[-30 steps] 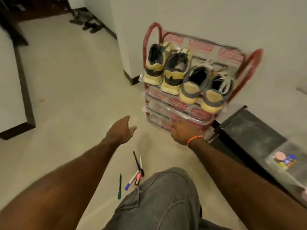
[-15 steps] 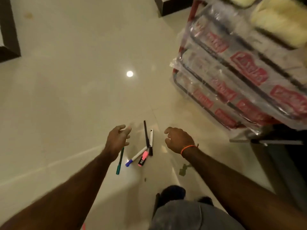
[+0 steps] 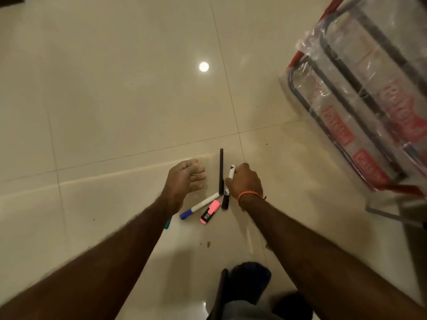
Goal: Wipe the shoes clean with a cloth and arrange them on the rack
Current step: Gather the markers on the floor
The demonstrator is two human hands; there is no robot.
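The shoe rack (image 3: 360,105), red-framed and wrapped in clear plastic with red labels, stands at the upper right; only its lower tiers show and no shoes or cloth are in view. Several pens lie on the tiled floor between my hands: a long black pen (image 3: 221,172), a white marker with a black end (image 3: 228,185), a white marker with a blue cap (image 3: 198,206) and a pink highlighter (image 3: 210,211). My right hand (image 3: 245,181) curls its fingers round the white marker with the black end. My left hand (image 3: 184,181) hovers over the floor with fingers spread, holding nothing.
A green pen (image 3: 168,224) peeks out from under my left forearm. A dark metal frame (image 3: 390,211) lies at the right edge below the rack. My knee (image 3: 249,280) is at the bottom centre. A ceiling light reflects off the glossy floor (image 3: 203,66).
My view has tipped down from the rack to the floor. Both hands have dropped to the pens, and my right hand has closed round the white marker.
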